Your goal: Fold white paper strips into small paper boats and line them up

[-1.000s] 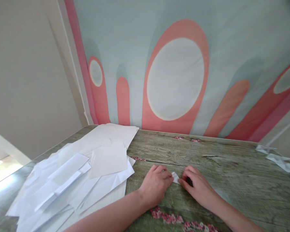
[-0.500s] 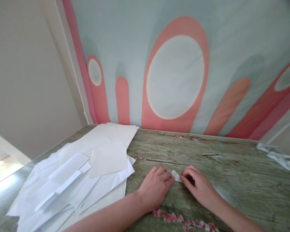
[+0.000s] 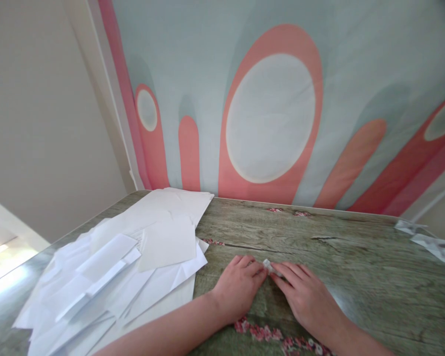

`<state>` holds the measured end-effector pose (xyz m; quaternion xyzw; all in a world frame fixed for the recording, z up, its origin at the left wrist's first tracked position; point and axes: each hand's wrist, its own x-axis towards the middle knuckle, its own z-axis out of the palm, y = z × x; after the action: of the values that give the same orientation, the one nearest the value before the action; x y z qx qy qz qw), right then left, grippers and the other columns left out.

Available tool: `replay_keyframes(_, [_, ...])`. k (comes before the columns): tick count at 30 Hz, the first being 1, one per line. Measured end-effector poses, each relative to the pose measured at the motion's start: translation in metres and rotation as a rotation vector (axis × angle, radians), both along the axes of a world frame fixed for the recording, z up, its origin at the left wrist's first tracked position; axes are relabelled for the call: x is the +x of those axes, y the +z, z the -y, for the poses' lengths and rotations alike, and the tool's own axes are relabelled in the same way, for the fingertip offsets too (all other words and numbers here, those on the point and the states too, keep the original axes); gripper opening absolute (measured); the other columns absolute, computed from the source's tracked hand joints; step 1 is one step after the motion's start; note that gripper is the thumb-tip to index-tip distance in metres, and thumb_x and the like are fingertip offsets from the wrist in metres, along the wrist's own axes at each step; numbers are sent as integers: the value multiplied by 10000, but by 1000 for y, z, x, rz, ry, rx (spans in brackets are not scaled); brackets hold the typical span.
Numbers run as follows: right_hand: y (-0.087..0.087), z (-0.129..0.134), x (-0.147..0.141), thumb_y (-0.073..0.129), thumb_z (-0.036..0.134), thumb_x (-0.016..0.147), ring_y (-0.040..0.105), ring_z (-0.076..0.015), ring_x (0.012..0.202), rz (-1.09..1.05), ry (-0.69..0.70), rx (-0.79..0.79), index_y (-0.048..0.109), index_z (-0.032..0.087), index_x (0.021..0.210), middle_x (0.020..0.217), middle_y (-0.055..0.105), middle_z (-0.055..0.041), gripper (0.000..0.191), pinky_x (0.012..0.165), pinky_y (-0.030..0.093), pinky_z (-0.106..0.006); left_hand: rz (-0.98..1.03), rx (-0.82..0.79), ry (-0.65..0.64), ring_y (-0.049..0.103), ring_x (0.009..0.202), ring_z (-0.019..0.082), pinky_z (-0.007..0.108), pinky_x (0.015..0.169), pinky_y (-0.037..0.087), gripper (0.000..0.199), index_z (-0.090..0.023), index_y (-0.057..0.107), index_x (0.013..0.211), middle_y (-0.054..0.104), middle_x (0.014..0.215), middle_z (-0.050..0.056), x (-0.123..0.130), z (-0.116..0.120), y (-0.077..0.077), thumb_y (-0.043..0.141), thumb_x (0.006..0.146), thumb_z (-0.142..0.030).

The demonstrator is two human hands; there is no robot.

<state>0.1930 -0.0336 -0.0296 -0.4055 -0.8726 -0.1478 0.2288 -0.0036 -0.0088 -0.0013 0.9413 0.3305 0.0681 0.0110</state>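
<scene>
A small folded white piece of paper (image 3: 267, 265) lies on the wood-patterned table between my two hands, and only its upper part shows. My left hand (image 3: 241, 282) presses its curled fingers on the left end of the paper. On the other side, my right hand (image 3: 300, 287) has its fingertips closed together on the right end. The fingertips of both hands nearly meet, and they cover most of the paper.
A large spread pile of white paper sheets (image 3: 170, 247), some folded, covers the left side of the table (image 3: 341, 262). Several folded white paper pieces (image 3: 432, 244) lie along the far right edge. A patterned curtain (image 3: 203, 74) hangs behind the table.
My right hand has moved slightly left and its fingers have come down over the paper, closing the gap to the left hand. Less of the paper shows. My left hand stays in place.
</scene>
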Motion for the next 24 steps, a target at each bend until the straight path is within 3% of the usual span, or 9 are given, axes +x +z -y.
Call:
replay_keyframes(13, [-15,-4,1,366,97,873,525,-196,955,-56,-14,7,655,177,923,1049,621,-78,304,841,381,-355,-75,45,-6,432,1060,214,341,906,343,320,-170,470,1205,561,1098,65,1,0,2,401,895,-200])
replay_keyframes(24, [-13,-3,-1,384,78,854,498,-203,980,-36,-34,-39,653,184,959,1064,610,-73,307,829,370,-343,-100,87,-33,407,1117,234,368,940,306,340,-141,460,1224,549,1171,68,1,-1,-3,412,895,-213])
